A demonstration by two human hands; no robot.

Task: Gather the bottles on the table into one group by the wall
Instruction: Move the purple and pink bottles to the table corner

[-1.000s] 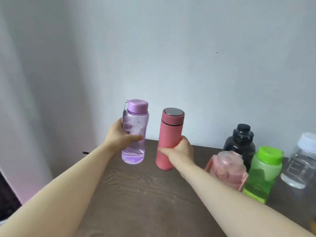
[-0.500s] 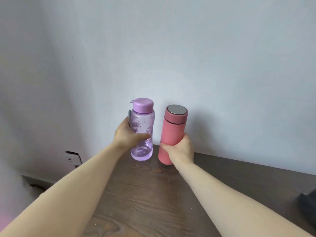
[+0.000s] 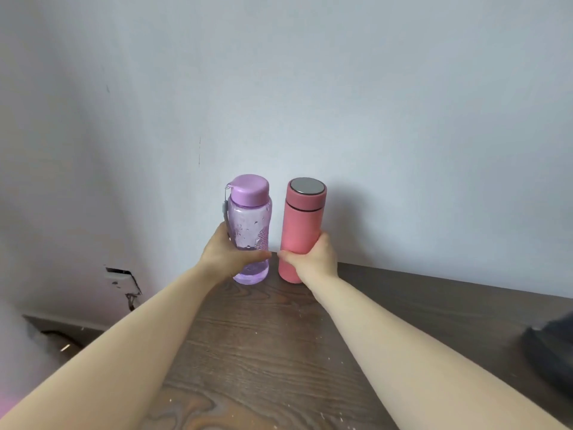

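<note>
A clear purple bottle (image 3: 250,225) with a purple cap and a side strap stands upright at the far left corner of the dark wooden table (image 3: 266,352), close to the wall. My left hand (image 3: 228,256) is wrapped around its lower half. Right beside it, a small gap away, stands a pink flask (image 3: 302,225) with a steel-topped lid, held low by my right hand (image 3: 313,259). Both bottles' bases appear to rest on the table. The other bottles are out of frame.
A pale wall (image 3: 341,103) rises right behind the two bottles. The table's left edge drops to the floor, where a broken wall socket (image 3: 119,279) shows. A dark blurred object (image 3: 552,352) sits at the right border.
The view has swung left, so the black, pink, green and clear bottles left the frame. Both hands carried the purple bottle and pink flask toward the wall and down to the table.
</note>
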